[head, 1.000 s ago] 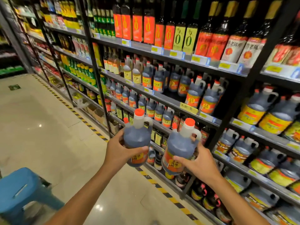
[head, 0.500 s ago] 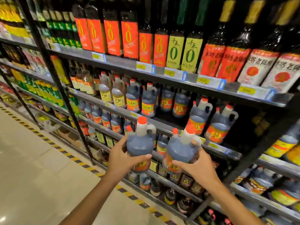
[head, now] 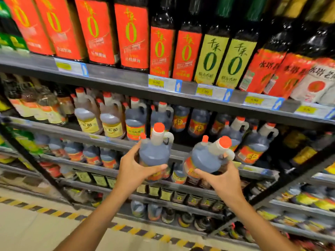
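Two jugs of dark liquid hang in front of the shelving, neither set down yet. The left hand (head: 134,171) has its fingers and thumb wrapped round the upright left jug (head: 154,153). The right hand (head: 223,180) grips the right jug (head: 204,158) from below, and that jug tilts rightward. Carrying looks done; placing is left. A dark gap on the middle shelf (head: 76,135) lies behind them, between the yellow-labelled jugs (head: 135,124) and the shelved jugs (head: 253,147). The upper shelf (head: 117,77) hangs low, so the red caps must clear it.
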`<move>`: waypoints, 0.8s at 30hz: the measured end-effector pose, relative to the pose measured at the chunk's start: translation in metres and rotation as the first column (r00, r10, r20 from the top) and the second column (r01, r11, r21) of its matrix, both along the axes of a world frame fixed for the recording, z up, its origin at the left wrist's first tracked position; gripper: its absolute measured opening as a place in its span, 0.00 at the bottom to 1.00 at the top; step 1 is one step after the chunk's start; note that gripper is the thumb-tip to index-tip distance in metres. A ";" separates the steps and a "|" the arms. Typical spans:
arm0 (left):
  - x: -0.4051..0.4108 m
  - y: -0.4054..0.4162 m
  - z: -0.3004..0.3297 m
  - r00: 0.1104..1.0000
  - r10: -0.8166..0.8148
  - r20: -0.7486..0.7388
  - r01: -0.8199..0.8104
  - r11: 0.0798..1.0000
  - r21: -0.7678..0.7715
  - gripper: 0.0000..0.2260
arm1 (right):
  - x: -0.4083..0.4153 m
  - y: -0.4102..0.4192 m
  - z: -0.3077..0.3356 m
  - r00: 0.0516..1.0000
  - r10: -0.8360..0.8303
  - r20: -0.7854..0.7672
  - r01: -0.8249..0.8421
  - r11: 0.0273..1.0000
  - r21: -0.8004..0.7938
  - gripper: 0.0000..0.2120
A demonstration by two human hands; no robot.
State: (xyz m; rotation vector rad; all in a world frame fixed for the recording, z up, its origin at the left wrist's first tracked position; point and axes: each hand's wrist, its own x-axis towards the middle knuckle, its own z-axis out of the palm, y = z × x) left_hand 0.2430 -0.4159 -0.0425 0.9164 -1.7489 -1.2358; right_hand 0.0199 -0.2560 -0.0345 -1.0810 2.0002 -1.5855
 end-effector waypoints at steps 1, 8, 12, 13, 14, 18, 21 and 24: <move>0.000 -0.006 0.001 1.000 -0.014 0.007 0.014 1.000 0.000 0.41 | 0.002 -0.005 -0.002 1.000 -0.021 -0.017 0.020 0.999 -0.027 0.36; 0.005 -0.042 0.006 1.000 -0.025 0.001 0.025 0.997 -0.068 0.43 | -0.011 -0.061 -0.007 1.000 0.013 0.015 -0.011 0.992 -0.122 0.39; 0.005 -0.056 0.010 1.000 -0.020 -0.012 0.019 0.995 -0.094 0.42 | -0.020 -0.088 -0.010 0.996 -0.017 -0.086 0.008 0.995 -0.100 0.37; 0.006 -0.060 0.010 1.000 -0.008 -0.015 0.007 0.995 -0.102 0.43 | -0.024 -0.095 -0.011 0.995 -0.041 -0.086 0.032 0.994 -0.105 0.36; 0.007 -0.062 0.010 1.000 0.001 -0.021 -0.003 0.994 -0.109 0.44 | -0.029 -0.103 -0.012 0.994 -0.061 -0.093 0.052 0.994 -0.095 0.36; 0.010 -0.069 0.010 0.999 0.024 -0.026 -0.027 0.992 -0.124 0.42 | -0.051 -0.130 -0.012 0.990 -0.058 -0.131 0.067 0.996 0.060 0.34; 0.013 -0.073 0.009 0.999 0.025 -0.022 -0.028 0.992 -0.126 0.44 | -0.067 -0.142 -0.022 0.984 0.000 -0.178 0.040 0.974 0.221 0.41; 0.014 -0.074 0.011 0.999 0.023 -0.031 -0.027 0.990 -0.139 0.42 | -0.073 -0.151 -0.034 0.989 0.059 -0.137 -0.019 0.961 0.276 0.43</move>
